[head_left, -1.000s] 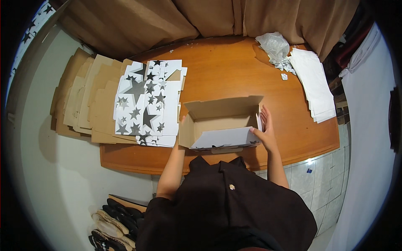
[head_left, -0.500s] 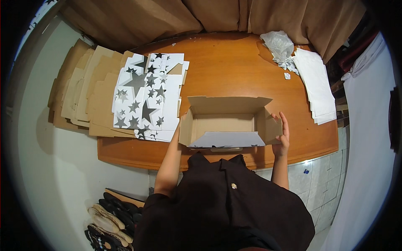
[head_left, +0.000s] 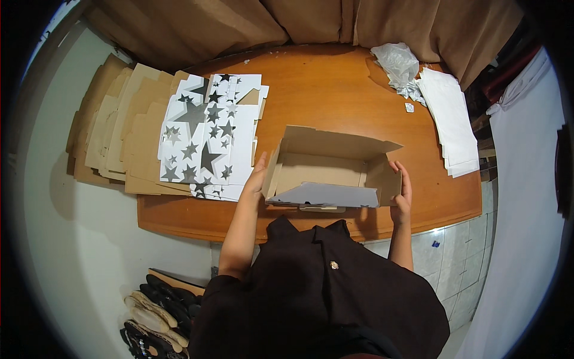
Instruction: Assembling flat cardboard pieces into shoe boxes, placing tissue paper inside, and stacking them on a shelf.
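An open-topped cardboard box point(head_left: 320, 165), brown inside, is held level with the near edge of the table, between my two hands. Its front flap point(head_left: 329, 194) shows a pale grey-white outer face, and the back flap stands up. My left hand point(head_left: 257, 178) presses flat along the left end, fingers pointing away from me. At the right end, my right hand point(head_left: 402, 190) grips the side wall, with the thumb low near the front corner and the fingers reaching up outside. Part of the left hand is hidden by the box wall.
Flat white cardboard blanks with black and grey stars point(head_left: 206, 137) lie on the left of the wooden table point(head_left: 323, 90), beside stacked brown blanks point(head_left: 143, 131). White paper sheets point(head_left: 448, 122) and a crumpled plastic bag point(head_left: 397, 63) lie at the right. Shoes point(head_left: 152, 317) stand at lower left.
The box has turned and tilted, its back flap now slanting down toward the right. My left hand shows more at the left end, while the right hand stays at the right end.
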Available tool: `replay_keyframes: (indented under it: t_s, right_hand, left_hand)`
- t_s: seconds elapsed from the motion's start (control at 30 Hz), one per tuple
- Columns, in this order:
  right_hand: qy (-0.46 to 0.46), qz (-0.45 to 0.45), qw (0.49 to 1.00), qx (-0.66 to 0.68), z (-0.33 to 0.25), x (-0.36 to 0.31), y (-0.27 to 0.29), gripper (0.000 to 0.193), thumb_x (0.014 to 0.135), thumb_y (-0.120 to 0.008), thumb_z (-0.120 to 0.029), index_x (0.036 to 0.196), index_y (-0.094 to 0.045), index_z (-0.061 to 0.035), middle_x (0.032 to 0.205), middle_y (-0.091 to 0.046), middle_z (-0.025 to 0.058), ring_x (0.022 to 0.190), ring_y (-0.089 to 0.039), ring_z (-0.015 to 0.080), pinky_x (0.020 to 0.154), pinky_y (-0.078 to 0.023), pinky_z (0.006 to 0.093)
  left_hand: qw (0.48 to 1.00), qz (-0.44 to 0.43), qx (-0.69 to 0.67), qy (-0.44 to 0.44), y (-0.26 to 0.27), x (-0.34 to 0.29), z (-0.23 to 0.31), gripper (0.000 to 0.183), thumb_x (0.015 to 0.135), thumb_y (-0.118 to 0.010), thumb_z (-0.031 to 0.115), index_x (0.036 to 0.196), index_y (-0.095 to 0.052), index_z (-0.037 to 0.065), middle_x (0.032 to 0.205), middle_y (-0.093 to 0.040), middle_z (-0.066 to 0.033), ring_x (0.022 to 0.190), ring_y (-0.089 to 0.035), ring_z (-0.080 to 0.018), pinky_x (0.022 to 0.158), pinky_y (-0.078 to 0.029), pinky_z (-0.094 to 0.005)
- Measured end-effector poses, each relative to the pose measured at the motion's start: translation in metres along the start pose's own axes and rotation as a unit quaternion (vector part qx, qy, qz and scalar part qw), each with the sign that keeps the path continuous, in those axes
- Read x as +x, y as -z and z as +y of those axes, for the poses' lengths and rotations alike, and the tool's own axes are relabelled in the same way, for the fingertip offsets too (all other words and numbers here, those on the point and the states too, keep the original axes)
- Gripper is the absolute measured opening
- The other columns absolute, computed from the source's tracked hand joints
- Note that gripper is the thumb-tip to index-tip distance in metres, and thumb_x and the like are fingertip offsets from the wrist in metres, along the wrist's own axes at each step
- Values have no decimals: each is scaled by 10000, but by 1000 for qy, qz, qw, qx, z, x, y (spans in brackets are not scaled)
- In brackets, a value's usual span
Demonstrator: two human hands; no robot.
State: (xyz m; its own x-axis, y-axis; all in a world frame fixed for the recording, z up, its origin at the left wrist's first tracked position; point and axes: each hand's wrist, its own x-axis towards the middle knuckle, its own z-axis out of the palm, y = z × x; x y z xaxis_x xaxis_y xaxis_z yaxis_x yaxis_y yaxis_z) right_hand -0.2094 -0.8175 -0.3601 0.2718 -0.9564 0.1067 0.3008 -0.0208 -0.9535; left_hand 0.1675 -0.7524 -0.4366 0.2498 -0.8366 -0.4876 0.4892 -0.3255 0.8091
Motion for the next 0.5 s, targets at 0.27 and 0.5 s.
replay_keyframes:
  t_s: [0.27,0.5]
  right_hand:
    - [-11,7,998,-65,0,-4,-5,775,600,-482,-228,1328,-357,4,1356,-390,169,1287,-339,241,1068,-232,350]
    - [-29,-1,998,-53,6,1,-22,757,578,-424,-141,1317,-381,20,1347,-395,168,1292,-331,244,1073,-208,330]
  left_hand:
    - [986,-111,-125,6,17,2,-6,554,913,-445,100,1418,-227,35,1264,-502,-160,1192,-459,-231,968,-374,-303]
    - [833,161,463,-257,-5,-33,16,308,908,-495,252,1151,-566,76,899,-636,-81,771,-599,-190,719,-472,-301]
